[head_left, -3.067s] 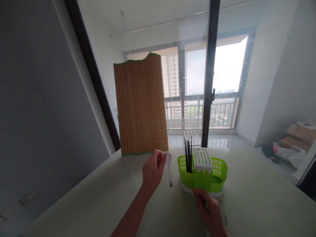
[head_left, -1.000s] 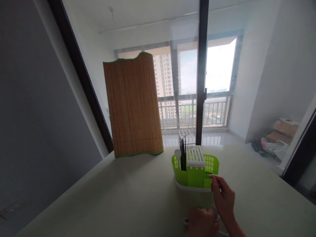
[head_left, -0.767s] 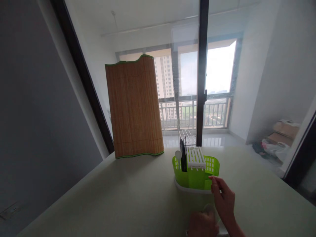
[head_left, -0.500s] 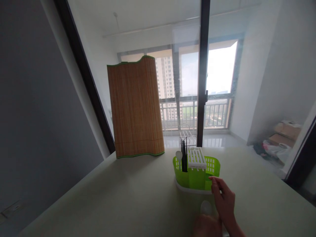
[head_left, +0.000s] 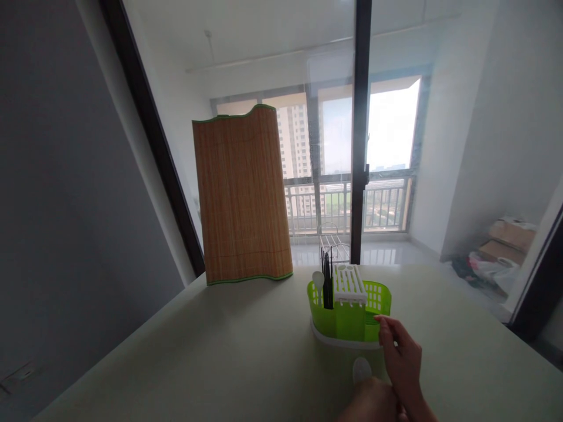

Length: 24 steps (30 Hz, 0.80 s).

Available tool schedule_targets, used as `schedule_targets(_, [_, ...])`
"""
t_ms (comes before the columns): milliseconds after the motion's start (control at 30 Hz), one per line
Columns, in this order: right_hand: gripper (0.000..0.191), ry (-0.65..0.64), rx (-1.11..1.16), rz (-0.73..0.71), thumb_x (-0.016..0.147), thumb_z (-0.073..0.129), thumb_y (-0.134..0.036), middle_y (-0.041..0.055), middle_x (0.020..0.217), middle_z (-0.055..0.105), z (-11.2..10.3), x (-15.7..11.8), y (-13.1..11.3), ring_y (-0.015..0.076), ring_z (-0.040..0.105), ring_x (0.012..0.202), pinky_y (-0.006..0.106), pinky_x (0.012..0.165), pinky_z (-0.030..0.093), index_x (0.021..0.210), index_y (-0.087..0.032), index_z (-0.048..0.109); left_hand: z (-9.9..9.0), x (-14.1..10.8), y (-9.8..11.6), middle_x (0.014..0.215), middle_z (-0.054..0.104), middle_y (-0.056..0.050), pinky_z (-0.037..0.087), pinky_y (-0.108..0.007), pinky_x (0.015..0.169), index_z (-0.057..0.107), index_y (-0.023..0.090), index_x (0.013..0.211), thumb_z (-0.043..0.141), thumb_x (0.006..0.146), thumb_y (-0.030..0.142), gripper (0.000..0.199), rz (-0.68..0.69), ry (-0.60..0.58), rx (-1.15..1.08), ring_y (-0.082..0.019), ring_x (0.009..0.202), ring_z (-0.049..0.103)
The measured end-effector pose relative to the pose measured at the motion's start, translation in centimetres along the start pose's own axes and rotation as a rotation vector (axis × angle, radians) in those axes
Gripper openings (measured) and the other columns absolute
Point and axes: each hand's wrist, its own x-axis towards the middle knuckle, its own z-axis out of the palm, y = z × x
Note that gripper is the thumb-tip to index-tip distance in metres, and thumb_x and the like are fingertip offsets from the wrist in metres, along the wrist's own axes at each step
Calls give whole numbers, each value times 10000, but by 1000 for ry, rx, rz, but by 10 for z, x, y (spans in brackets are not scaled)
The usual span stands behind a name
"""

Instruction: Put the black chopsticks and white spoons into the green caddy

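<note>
I had the right hand against the near right wall of the green caddy, fingers loosely curled and touching its rim, gripping nothing. The left hand, just in front of the caddy, held a white spoon, bowl pointing up (the hand was mostly cut off, so I could not tell how tightly). Inside the caddy stood black chopsticks and another spoon. A bamboo mat stood upright behind the caddy, on the desk.
</note>
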Motion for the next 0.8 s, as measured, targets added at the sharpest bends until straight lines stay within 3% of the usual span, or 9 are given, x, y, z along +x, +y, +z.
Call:
schedule_targets(200, [439,51,-10,53,886,474,-553,5,612,618,-8,6,4,153,550,511,230,480,430,913,-164,676,-58,-49,-19,851,730,-129,516,-376,659,695,212,887,496,803,297,232,-103,273,-52,-282,779,689])
schedule_targets(300, [442,57,19,92,892,466,-552,-3,581,585,-7,6,3,160,544,512,231,464,422,915,-162,673,-97,-76,-33,750,693,-54,461,-290,604,630,225,793,459,852,293,193,-83,481,-150,-204,688,651])
schedule_targets(467, [403,-58,86,44,886,498,-532,-17,566,574,5,-6,-2,139,517,474,219,443,403,887,-169,674,-164,-104,-50,610,628,33,418,-193,492,572,214,775,483,892,425,257,-48,871,-418,-100,504,576])
schedule_targets(567, [370,-103,92,-17,889,511,-502,-15,579,597,11,-10,-1,130,532,484,209,463,414,881,-171,676,-198,-100,-60,658,662,30,428,-182,457,561,204,816,539,862,445,246,-18,1130,-540,-95,497,598])
schedule_targets(633, [361,-124,74,-45,891,512,-493,-15,585,608,12,-10,1,124,531,476,202,460,413,873,-173,677,-214,-88,-68,703,686,20,432,-183,450,546,199,830,554,852,442,244,1,1220,-584,-101,518,621])
schedule_targets(700, [361,-136,51,-60,895,507,-491,-16,584,613,12,-9,5,121,527,467,198,454,411,869,-175,679,-224,-72,-76,724,697,15,444,-189,475,539,195,818,549,854,430,239,-18,1231,-567,-101,528,632])
schedule_targets(800, [364,-143,18,-66,904,497,-487,-9,608,637,11,-7,9,123,540,474,198,463,418,877,-176,682,-225,-48,-89,743,709,15,443,-207,530,546,191,788,517,874,396,224,-111,1153,-434,-89,506,618])
